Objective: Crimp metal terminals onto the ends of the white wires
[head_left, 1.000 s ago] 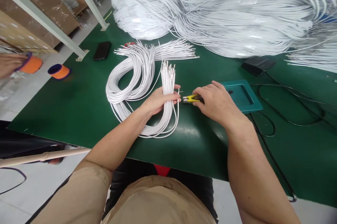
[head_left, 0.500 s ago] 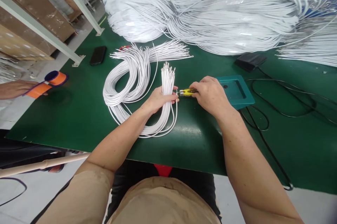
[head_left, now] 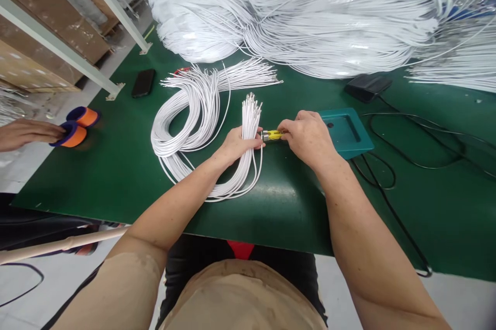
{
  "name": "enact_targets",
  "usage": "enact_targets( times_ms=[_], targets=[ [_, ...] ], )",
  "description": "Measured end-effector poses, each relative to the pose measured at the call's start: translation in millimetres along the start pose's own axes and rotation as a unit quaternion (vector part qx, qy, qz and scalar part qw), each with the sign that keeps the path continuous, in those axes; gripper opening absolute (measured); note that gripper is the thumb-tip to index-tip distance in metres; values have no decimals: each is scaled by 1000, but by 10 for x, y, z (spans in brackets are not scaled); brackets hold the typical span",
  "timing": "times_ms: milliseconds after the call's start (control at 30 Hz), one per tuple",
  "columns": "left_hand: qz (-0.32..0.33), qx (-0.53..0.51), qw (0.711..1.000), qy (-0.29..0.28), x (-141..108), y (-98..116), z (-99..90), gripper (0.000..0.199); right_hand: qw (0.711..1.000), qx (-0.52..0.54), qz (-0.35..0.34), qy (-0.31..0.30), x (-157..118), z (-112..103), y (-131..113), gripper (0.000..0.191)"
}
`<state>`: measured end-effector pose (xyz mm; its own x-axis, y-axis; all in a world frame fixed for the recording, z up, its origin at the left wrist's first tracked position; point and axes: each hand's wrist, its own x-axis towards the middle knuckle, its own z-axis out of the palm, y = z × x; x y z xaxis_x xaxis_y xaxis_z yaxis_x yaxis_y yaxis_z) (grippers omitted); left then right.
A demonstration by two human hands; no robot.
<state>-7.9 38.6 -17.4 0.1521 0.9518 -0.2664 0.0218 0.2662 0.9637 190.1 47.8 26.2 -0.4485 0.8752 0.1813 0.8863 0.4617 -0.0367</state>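
A bundle of white cables is wrapped by my left hand, its metal-tipped ends standing up above the fingers. One cable end sits apart at my left fingertips. My right hand grips a small yellow tool, whose metal tip meets that single end; whether it is clamped on it I cannot tell. The bundle curves down and round to the left into a larger coil of white cables lying on the green table.
Large heaps of white cable lie at the back. Right of my right hand are a teal tray, a black device and black cords. At left are a phone, orange-and-purple rolls and another person's hand.
The cable ends in my left hand have tilted slightly right. At the left, the other person's hand has set its orange-and-purple roll down upright beside the other one, fingers still on it.
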Motion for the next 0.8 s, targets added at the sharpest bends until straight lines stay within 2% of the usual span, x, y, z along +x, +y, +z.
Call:
enact_targets(
  times_ms=[133, 200, 300, 400, 567, 633, 700, 767, 800],
  targets=[
    [10, 20, 1000, -6, 17, -24, 1, 45, 1000, 2, -2, -5, -19, -15, 5, 21],
    [18, 22, 1000, -9, 12, -15, -3, 46, 1000, -10, 10, 28, -46, -9, 31, 22],
    [8, 13, 1000, -21, -6, 15, -10, 46, 988, -53, 96, 105, -97, 39, 88, 32],
    [-17, 7, 1000, -18, -27, 47, -25, 45, 979, -72, 150, 118, -128, 111, 138, 36],
    [-15, -22, 1000, -4, -73, 93, -69, 46, 980, -38, 144, 135, -96, 88, 128, 33],
    [-11, -46, 999, -11, -96, 111, -77, 47, 982, 29, 104, 158, -75, 6, 43, 28],
    [7, -78, 997, -17, -116, 128, -74, 48, 979, 134, 17, 152, -69, -84, -105, 26],
    [20, -115, 993, -22, -130, 140, -70, 50, 967, 217, -106, 78, -83, -149, -288, 28],
    [20, -128, 991, -24, -134, 145, -70, 52, 962, 223, -150, 41, -96, -168, -379, 28]
  ],
)
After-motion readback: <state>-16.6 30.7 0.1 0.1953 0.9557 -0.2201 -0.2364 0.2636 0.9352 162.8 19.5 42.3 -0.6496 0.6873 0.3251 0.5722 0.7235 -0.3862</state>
